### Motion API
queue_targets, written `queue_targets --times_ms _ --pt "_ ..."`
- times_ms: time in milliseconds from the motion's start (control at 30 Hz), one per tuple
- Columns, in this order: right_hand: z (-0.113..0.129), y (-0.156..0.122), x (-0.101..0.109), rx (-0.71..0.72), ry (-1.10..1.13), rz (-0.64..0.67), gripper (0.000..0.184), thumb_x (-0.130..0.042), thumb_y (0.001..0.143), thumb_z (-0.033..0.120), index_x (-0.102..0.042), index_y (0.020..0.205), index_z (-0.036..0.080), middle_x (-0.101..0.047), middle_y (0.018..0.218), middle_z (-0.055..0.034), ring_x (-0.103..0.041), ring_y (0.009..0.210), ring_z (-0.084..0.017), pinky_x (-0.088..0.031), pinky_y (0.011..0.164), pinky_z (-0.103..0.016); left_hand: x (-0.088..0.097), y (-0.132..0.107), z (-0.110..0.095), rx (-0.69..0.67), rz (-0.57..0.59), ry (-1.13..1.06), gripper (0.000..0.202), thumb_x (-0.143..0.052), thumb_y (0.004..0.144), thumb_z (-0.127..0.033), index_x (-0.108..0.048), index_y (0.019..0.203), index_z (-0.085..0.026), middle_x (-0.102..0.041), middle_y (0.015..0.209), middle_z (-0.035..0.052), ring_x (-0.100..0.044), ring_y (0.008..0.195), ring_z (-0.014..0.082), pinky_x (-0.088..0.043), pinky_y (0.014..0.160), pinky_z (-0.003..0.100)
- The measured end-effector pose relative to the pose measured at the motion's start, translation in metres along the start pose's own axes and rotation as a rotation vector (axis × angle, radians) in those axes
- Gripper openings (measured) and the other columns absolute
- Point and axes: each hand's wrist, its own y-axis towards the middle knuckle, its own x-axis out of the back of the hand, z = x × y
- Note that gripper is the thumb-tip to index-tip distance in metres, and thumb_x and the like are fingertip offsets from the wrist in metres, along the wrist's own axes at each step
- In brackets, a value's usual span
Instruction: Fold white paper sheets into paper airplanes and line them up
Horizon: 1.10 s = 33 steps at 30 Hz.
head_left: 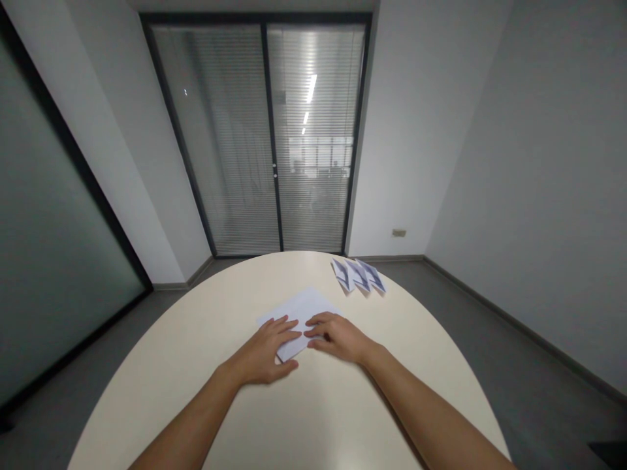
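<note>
Sheet under both hands, folded pieces beyond
On the table (161,365) the paper sheet (306,307) lies centre; left hand (267,349) rests on its left part, right hand (337,336) on its right; folded papers (358,276) sit farther back, to the right, well apart

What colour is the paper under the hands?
The paper is plain white, best seen in the head view.
</note>
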Motion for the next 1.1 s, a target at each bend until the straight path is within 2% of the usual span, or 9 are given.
queue_targets --times_ms 167,300,533,700,767,867,967,1100 --pt "-0.002 -0.002 -0.002 -0.019 0.024 -0.014 0.033 -0.052 0.098 0.046 -0.075 0.112 0.026 -0.068 0.125 -0.007 -0.062 0.115 -0.023 -0.045 0.101 -0.035 -0.008 0.001 0.006 0.006 -0.116 -0.075 0.044 -0.064 0.087 -0.038 -0.064 0.128 -0.024 -0.06 0.14 0.0085 -0.049 0.135 0.0286 -0.034 0.116 0.048" --pt "0.001 -0.002 -0.001 -0.027 0.029 -0.028 0.033 -0.049 0.099 0.044 -0.076 0.106 0.025 -0.07 0.12 -0.0063 -0.062 0.113 -0.023 -0.046 0.099 -0.034 -0.009 0.005 0.008 0.069 -0.198 -0.158 0.028 -0.057 0.092 -0.032 -0.071 0.115 -0.023 -0.071 0.123 0.0064 -0.061 0.122 0.0244 -0.043 0.108 0.039" --pt "0.005 0.001 0.0 0.008 0.013 -0.044 0.029 -0.049 0.1 0.037 -0.073 0.104 0.022 -0.074 0.109 -0.0067 -0.064 0.106 -0.022 -0.046 0.094 -0.033 -0.003 0.008 0.002 0.165 -0.207 -0.162 0.029 -0.048 0.097 -0.035 -0.07 0.108 -0.021 -0.073 0.114 0.0086 -0.065 0.106 0.0239 -0.047 0.095 0.034" --pt "0.003 0.002 -0.003 0.026 -0.008 -0.059 0.022 -0.052 0.098 0.03 -0.072 0.1 0.02 -0.074 0.103 -0.0062 -0.064 0.102 -0.021 -0.046 0.092 -0.032 -0.003 0.01 0.002 0.196 -0.195 -0.137 0.031 -0.044 0.098 -0.036 -0.068 0.096 -0.018 -0.073 0.098 0.0089 -0.065 0.093 0.0235 -0.048 0.084 0.032" --pt "0.003 0.001 -0.002 0.001 -0.011 -0.063 0.02 -0.054 0.097 0.028 -0.072 0.1 0.021 -0.074 0.102 -0.0052 -0.064 0.1 -0.021 -0.046 0.09 -0.032 -0.002 0.01 0.003 0.214 -0.197 -0.133 0.029 -0.044 0.098 -0.035 -0.067 0.098 -0.018 -0.073 0.099 0.0088 -0.066 0.093 0.0234 -0.048 0.083 0.031" --pt "0.006 0.0 -0.001 -0.054 -0.01 -0.06 0.021 -0.061 0.092 0.029 -0.071 0.109 0.024 -0.074 0.107 -0.0046 -0.065 0.1 -0.021 -0.047 0.089 -0.031 -0.002 0.009 0.005 0.25 -0.225 -0.15 0.027 -0.047 0.096 -0.033 -0.063 0.114 -0.02 -0.072 0.112 0.0094 -0.066 0.101 0.0234 -0.048 0.087 0.032" --pt "0.008 0.0 0.001 -0.073 0.006 -0.037 0.033 -0.067 0.087 0.033 -0.068 0.119 0.025 -0.071 0.116 -0.0053 -0.064 0.105 -0.023 -0.048 0.092 -0.032 -0.004 0.01 0.007 0.28 -0.274 -0.153 0.033 -0.051 0.095 -0.031 -0.057 0.126 -0.021 -0.069 0.122 0.0091 -0.065 0.108 0.0232 -0.048 0.093 0.033" --pt "0.01 0.001 0.003 -0.058 0.038 -0.009 0.048 -0.071 0.083 0.034 -0.062 0.13 0.025 -0.07 0.121 -0.0065 -0.062 0.111 -0.025 -0.047 0.098 -0.036 -0.007 0.011 0.013 0.273 -0.324 -0.133 0.038 -0.051 0.094 -0.029 -0.053 0.131 -0.024 -0.066 0.128 0.0067 -0.063 0.114 0.0219 -0.047 0.098 0.034"
